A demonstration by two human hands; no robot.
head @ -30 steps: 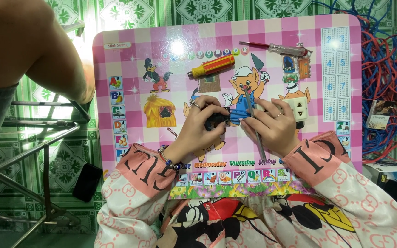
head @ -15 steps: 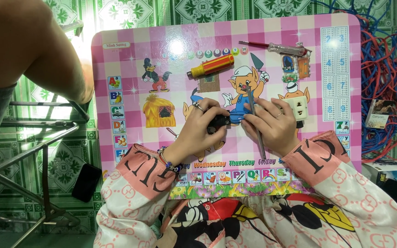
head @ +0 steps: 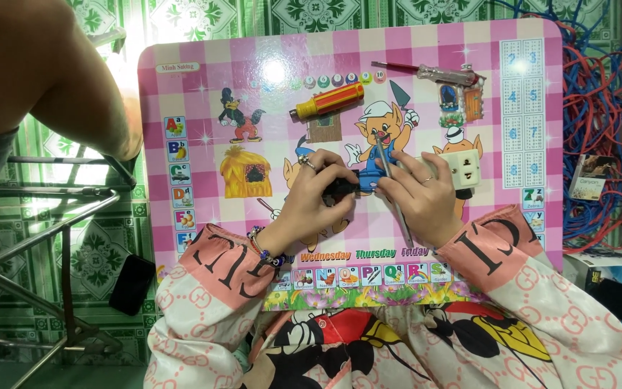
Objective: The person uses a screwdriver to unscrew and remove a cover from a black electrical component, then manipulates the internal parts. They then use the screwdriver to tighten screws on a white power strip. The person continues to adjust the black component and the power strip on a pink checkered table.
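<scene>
Our left hand (head: 318, 198) is closed around a small black part (head: 341, 189), held just above the middle of the pink checked worktop (head: 203, 122). Our right hand (head: 419, 198) grips a thin screwdriver (head: 391, 184), its tip pointing up and away. A white socket (head: 463, 169) lies just beside that hand. An orange-handled screwdriver (head: 329, 101) rests farther up.

We note green patterned floor tiles (head: 95, 259), a grey metal folding frame (head: 52, 216) at left, possibly a chair; bright glare above.
</scene>
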